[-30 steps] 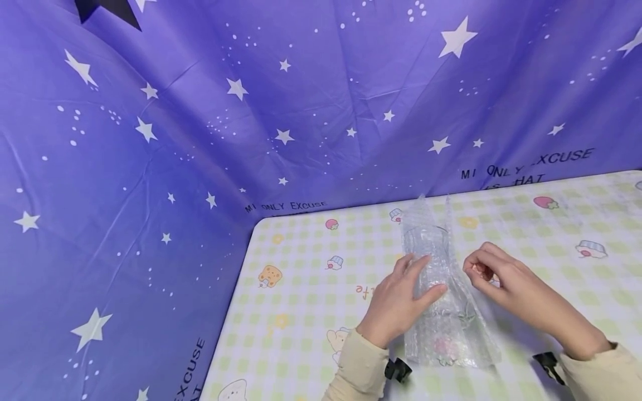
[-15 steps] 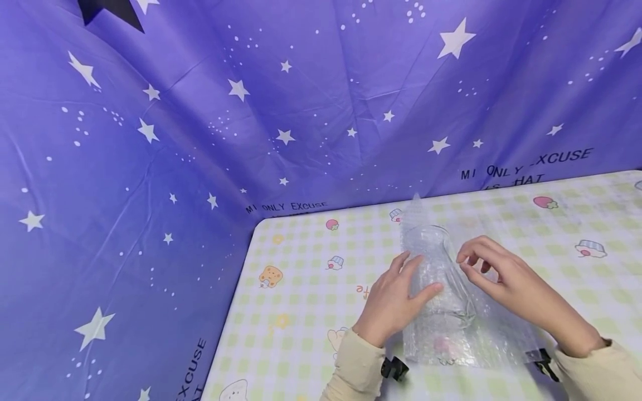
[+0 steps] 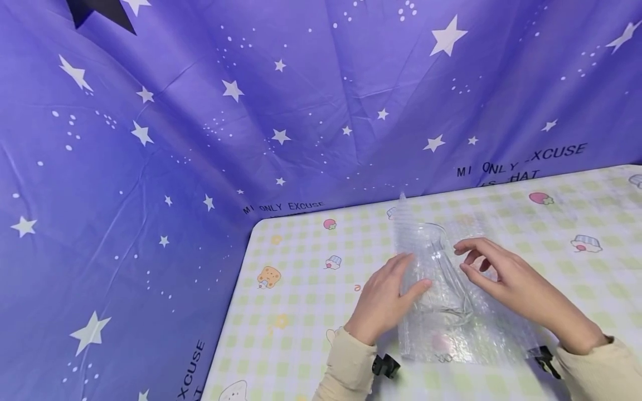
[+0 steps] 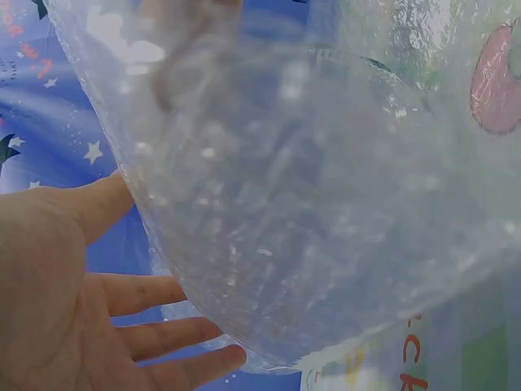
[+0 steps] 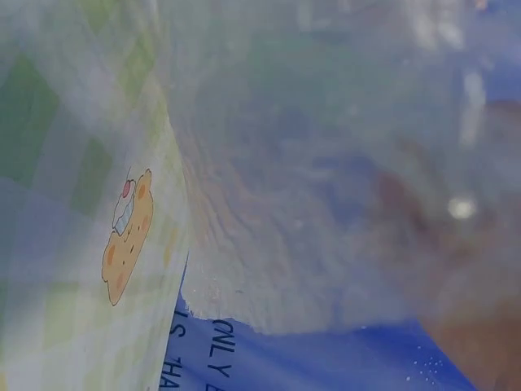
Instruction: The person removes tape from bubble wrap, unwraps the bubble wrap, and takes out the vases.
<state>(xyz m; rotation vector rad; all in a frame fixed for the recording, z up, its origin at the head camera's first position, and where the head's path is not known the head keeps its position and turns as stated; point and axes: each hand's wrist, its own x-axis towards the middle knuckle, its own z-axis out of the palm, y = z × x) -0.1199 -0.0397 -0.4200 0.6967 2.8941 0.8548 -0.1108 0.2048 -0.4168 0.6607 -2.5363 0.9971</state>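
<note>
A tall clear glass vessel (image 3: 442, 281) lies on its side on a sheet of bubble wrap (image 3: 423, 342); its exact kind is blurred by the clear layers. My left hand (image 3: 382, 298) rests along its left side with fingers and thumb spread. In the left wrist view, the fingers (image 4: 155, 293) of that hand touch the edge of the bubble wrap. To the right of the vessel, my right hand (image 3: 509, 275) hovers over the wrap, thumb and forefinger apart with nothing between them. The right wrist view is mostly filled by bubble wrap (image 5: 269, 244), with the hand blurred behind it.
The table wears a green-and-white checked cloth (image 3: 301, 295) printed with cartoon food. Behind it and along the left hangs a purple-blue curtain (image 3: 311, 111) with white stars. A black strap piece (image 3: 386, 366) sits at each sleeve cuff.
The right flap of bubble wrap has dropped open to the right, uncovering the glass vessel. My left hand has shifted slightly left; the right thumb and forefinger have parted.
</note>
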